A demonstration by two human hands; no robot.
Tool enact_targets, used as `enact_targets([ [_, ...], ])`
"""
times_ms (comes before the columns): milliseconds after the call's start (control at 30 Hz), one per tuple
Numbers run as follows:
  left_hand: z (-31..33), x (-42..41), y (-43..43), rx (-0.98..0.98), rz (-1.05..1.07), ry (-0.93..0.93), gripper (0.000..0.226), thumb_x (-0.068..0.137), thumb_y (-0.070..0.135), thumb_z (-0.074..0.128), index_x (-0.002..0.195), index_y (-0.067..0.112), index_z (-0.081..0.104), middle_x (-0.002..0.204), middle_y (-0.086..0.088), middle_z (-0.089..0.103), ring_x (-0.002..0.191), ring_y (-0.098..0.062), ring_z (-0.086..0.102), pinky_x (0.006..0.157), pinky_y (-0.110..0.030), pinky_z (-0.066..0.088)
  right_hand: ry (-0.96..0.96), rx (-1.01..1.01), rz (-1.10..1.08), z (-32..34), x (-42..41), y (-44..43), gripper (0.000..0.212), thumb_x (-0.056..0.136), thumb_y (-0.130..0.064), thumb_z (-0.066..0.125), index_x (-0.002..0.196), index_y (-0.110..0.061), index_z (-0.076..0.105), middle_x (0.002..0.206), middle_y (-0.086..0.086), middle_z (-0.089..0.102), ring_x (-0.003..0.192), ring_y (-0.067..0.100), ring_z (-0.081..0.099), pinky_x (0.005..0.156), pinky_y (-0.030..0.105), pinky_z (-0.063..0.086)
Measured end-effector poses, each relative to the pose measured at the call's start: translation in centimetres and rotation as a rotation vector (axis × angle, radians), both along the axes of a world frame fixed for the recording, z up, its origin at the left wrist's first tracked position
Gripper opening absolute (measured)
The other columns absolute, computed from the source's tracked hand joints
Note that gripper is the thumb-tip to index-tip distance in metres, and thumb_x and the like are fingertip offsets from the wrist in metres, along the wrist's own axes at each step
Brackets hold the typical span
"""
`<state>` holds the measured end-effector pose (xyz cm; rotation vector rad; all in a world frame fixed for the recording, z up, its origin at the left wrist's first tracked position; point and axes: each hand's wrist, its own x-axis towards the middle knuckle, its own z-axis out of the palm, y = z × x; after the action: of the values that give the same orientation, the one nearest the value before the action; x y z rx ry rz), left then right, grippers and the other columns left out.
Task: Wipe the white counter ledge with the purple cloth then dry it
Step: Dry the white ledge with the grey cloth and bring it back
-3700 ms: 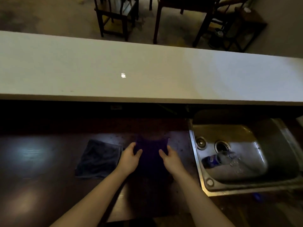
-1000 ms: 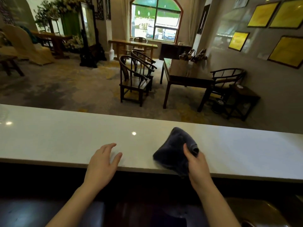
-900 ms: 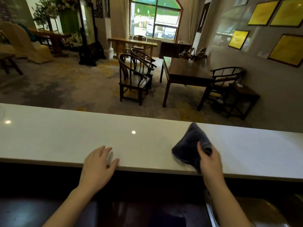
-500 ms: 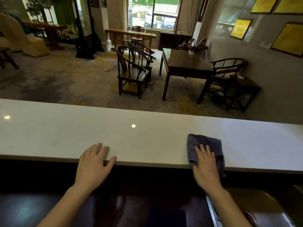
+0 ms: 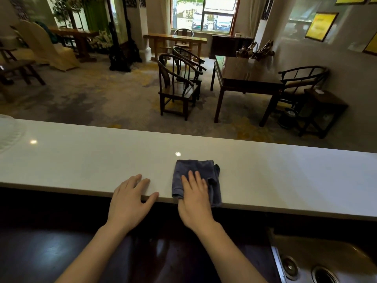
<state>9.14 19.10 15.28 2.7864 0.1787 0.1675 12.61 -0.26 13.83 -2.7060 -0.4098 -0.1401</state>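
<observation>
Cloth (image 5: 195, 170) at ledge (image 5: 285, 170) front edge

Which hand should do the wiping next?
The right hand: it lies flat on the cloth on the white ledge. The left hand rests bare on the ledge's near edge, beside the cloth.

We are looking across a white counter ledge (image 5: 265, 170) into a traditionally furnished reception lounge, dark wooden armchairs (image 5: 177, 86) flanking a table (image 5: 244, 76), framed yellow plaques (image 5: 321, 25) hanging, a steel sink (image 5: 326, 260) showing.
</observation>
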Motion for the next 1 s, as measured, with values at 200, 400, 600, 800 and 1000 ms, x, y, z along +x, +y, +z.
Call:
enact_targets([
  [200,0.2,-0.2,0.2,-0.023,-0.019,0.016,0.073,0.076,0.059,0.039,0.139,0.023,0.052,0.151,-0.007,0.047,0.138,-0.027,0.044,0.113,-0.040,0.032,0.021,0.060,0.240,0.3,-0.2,4.0,0.067,0.095,-0.014,0.046,0.158,-0.014,0.022,0.169,0.011,0.013,0.156,0.027,-0.003,0.122,0.041,-0.011],
  [400,-0.1,-0.1,0.3,-0.047,-0.011,-0.005,0.057,0.085,0.047,0.059,0.137,0.025,0.053,0.150,-0.005,0.049,0.135,-0.025,0.046,0.113,-0.040,0.037,-0.046,0.003,0.354,0.3,0.2,1.8,0.068,0.091,-0.008,0.051,0.156,-0.015,0.032,0.168,0.009,0.020,0.156,0.026,0.005,0.122,0.037,-0.013],
  [600,-0.5,0.0,0.4,-0.025,-0.013,-0.031,0.060,0.087,0.062,0.052,0.136,0.026,0.054,0.150,0.000,0.046,0.138,-0.020,0.042,0.115,-0.039,0.033,-0.059,-0.043,0.276,0.5,0.8,-2.1,0.070,0.089,-0.006,0.049,0.155,-0.019,0.032,0.168,0.004,0.018,0.156,0.021,0.004,0.121,0.035,-0.016],
  [800,-0.7,-0.1,0.3,-0.040,-0.015,-0.044,0.059,0.088,0.062,0.050,0.136,0.027,0.054,0.151,0.001,0.045,0.139,-0.020,0.040,0.117,-0.038,0.030,-0.042,-0.026,0.125,0.5,1.9,-8.4,0.071,0.087,-0.001,0.051,0.153,-0.021,0.037,0.167,0.001,0.022,0.155,0.019,0.007,0.125,0.037,-0.010],
  [1000,-0.8,-0.1,0.4,-0.029,-0.014,-0.043,0.059,0.088,0.062,0.051,0.136,0.027,0.054,0.152,0.000,0.045,0.139,-0.020,0.041,0.118,-0.040,0.030,-0.015,-0.016,-0.082,1.0,3.1,-14.8,0.063,0.092,-0.003,0.054,0.151,-0.019,0.041,0.166,0.005,0.025,0.155,0.023,0.011,0.125,0.040,-0.004],
])
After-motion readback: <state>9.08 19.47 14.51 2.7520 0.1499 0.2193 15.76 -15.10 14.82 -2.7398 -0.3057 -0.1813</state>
